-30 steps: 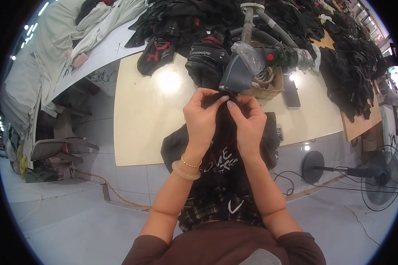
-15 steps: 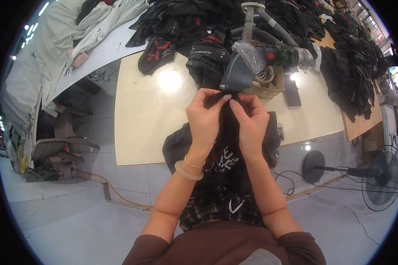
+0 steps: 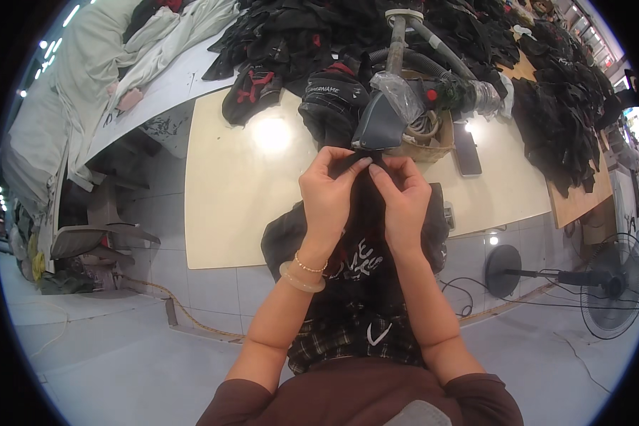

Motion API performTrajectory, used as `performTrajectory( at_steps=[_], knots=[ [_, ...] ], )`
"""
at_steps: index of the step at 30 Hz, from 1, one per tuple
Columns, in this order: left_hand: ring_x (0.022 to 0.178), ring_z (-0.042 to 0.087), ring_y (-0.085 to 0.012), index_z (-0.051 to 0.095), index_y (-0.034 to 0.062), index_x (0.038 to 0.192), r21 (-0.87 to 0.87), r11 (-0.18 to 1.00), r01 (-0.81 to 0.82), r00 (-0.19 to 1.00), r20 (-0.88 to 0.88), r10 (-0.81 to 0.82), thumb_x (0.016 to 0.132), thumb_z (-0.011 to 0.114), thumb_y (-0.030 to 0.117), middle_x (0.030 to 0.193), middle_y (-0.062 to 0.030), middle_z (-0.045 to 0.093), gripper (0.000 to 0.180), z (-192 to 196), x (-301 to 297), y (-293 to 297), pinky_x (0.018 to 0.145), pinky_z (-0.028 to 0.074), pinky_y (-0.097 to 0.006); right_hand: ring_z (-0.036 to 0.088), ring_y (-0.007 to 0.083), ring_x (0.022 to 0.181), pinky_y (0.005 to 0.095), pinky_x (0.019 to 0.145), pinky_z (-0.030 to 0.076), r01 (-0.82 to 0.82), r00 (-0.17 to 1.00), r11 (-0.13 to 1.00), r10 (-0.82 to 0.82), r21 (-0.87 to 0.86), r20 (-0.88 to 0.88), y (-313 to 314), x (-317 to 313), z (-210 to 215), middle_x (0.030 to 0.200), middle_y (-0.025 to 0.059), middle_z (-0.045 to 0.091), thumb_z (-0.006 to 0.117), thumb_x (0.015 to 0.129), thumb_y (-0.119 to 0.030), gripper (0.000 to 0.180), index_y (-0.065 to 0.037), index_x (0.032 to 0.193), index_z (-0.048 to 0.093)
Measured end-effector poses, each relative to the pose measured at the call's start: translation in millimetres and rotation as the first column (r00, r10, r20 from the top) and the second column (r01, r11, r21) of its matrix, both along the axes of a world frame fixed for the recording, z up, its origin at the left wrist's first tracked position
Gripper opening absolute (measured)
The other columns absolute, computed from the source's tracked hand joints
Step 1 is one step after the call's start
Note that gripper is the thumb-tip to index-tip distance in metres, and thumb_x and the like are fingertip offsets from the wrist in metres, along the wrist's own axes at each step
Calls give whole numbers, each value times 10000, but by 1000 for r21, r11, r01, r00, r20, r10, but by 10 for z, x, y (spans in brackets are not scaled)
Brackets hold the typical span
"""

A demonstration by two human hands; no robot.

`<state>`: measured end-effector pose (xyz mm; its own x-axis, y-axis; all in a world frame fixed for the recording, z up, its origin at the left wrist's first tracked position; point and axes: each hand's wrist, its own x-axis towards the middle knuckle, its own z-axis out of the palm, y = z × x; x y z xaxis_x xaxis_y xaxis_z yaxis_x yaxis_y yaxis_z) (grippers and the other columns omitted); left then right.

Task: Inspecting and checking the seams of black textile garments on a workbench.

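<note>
A black garment [image 3: 366, 213] with white lettering hangs from my fingers over the table's near edge and down toward my lap. My left hand [image 3: 326, 188] pinches its edge between thumb and fingers. Close beside it, my right hand [image 3: 406, 199] pinches the same edge, thumbs nearly meeting. Just beyond my fingertips is the dark grey wedge-shaped head of a machine [image 3: 378, 126], partly wrapped in clear plastic. The pinched edge lies right at the head's near lip; whether it touches is hidden by my fingers.
Black garments [image 3: 284, 35] are heaped at the back, more [image 3: 561, 113] at the right. Behind the machine head, a box [image 3: 440, 142] holds a coiled hose. A phone [image 3: 467, 153] lies right of it on the cream tabletop [image 3: 241, 184]. A fan [image 3: 613, 284] stands lower right.
Very little differs. Both hands keep their pinch on the garment's edge and sit slightly lower in the picture, a little farther below the machine head.
</note>
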<state>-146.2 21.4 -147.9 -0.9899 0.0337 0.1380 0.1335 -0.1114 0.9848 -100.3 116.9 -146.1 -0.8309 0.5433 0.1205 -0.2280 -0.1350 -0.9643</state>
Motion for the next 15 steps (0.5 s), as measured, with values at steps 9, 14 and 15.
performTrajectory(
  at_steps=[9,14,15],
  knots=[
    [750,579,-67,655,-49,921,-214,795,568,822,187,-537,834,702,33,804,-26,666,129,-9,25,-517,703,473,-214,574,48,776,191,748,448,-224,945,946,270,-235,186,381,299,-182,841,1,641,680,838,-39,117,28,927,643],
    [749,561,-54,657,-56,947,-147,799,583,804,250,-540,845,695,58,812,-18,663,157,-46,60,-555,683,463,-209,576,86,870,234,771,443,-339,915,901,248,273,318,414,356,-64,946,4,620,700,809,-73,191,-15,987,664],
    [749,555,-51,654,-58,950,-142,803,578,806,254,-535,845,694,64,810,-7,658,166,-54,71,-538,675,459,-206,579,118,881,249,774,443,-301,949,862,228,409,218,373,349,33,966,17,608,715,797,-95,215,-24,994,665]
  ],
)
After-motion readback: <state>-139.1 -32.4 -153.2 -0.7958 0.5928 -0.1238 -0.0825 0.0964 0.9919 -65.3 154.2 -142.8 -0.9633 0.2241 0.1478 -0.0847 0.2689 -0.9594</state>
